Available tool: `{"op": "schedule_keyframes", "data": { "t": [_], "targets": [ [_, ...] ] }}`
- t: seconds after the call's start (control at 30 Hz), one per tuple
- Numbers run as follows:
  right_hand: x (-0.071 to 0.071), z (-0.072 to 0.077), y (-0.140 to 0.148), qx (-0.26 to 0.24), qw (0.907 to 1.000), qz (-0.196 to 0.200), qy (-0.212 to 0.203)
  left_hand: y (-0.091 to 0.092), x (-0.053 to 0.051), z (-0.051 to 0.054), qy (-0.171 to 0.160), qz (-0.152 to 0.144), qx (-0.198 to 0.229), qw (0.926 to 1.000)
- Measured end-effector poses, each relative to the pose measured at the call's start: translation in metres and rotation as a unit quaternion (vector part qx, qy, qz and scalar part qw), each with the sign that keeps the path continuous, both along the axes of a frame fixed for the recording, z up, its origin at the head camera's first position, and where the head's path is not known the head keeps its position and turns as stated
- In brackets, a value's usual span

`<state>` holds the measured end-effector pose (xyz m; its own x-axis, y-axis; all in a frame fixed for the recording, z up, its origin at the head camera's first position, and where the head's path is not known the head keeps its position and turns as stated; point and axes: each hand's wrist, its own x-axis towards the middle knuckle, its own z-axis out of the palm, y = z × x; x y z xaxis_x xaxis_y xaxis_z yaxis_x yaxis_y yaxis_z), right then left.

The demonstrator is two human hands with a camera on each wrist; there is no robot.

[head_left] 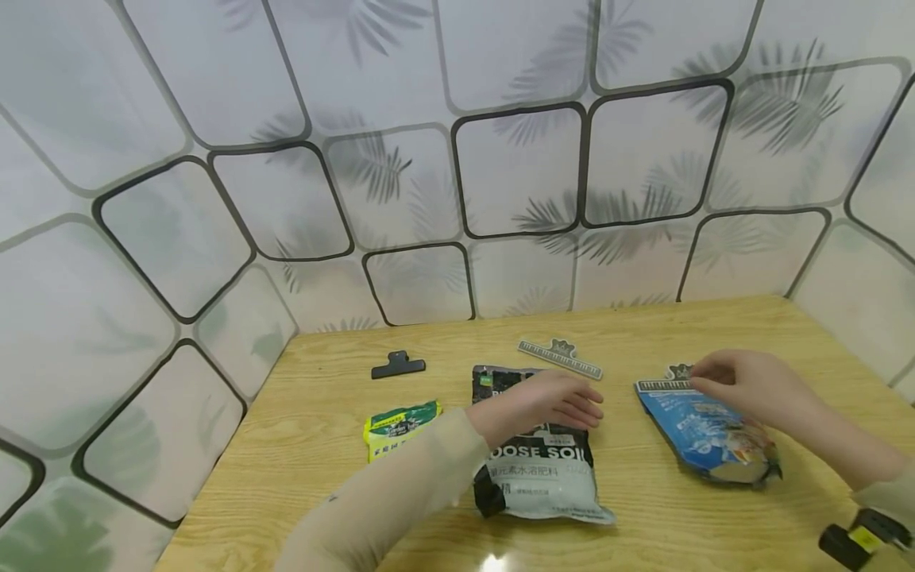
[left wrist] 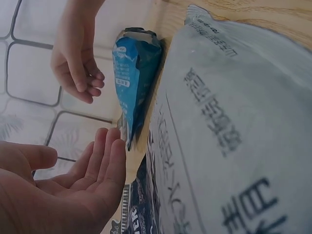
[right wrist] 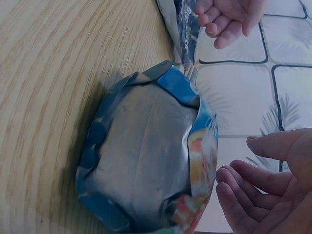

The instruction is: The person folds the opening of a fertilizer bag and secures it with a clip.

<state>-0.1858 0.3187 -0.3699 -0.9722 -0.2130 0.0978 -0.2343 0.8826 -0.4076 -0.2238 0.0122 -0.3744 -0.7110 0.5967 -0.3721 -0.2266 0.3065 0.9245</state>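
Left hand [head_left: 546, 403] hovers over LOOSE SOIL bag [head_left: 546, 483], right hand [head_left: 750, 385] over blue bag [head_left: 696, 433]; both empty, fingers loose.

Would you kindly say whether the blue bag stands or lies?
Lying: the blue bag rests lengthwise on the table, its silvery base facing sideways.

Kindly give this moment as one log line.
left hand: empty, over soil bag; right hand: empty, near blue bag; clip: at blue bag's edge

One yellow-green plastic bag [head_left: 403, 421], one black-and-white bag [head_left: 546, 477], one blue bag [head_left: 704, 433], one black clip [head_left: 398, 366], two piano-key-patterned clips [head_left: 561, 359] [head_left: 659, 386]
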Motion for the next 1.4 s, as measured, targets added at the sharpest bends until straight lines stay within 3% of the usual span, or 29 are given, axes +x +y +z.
{"op": "schedule_keyframes", "data": {
  "t": [0.6,1.07,1.4],
  "targets": [
    [0.001,0.0,-0.028,-0.032,0.9992,0.022,0.008,-0.019,-0.002,0.001,-0.005,0.033,-0.016,0.9993],
    [0.0,0.003,-0.05,-0.043,0.9986,0.029,0.007,-0.048,-0.004,0.005,0.002,0.061,-0.013,0.9981],
    [-0.002,0.002,-0.068,-0.065,0.9973,0.032,-0.005,-0.071,-0.006,0.003,0.021,0.056,-0.011,0.9981]
  ]
}}
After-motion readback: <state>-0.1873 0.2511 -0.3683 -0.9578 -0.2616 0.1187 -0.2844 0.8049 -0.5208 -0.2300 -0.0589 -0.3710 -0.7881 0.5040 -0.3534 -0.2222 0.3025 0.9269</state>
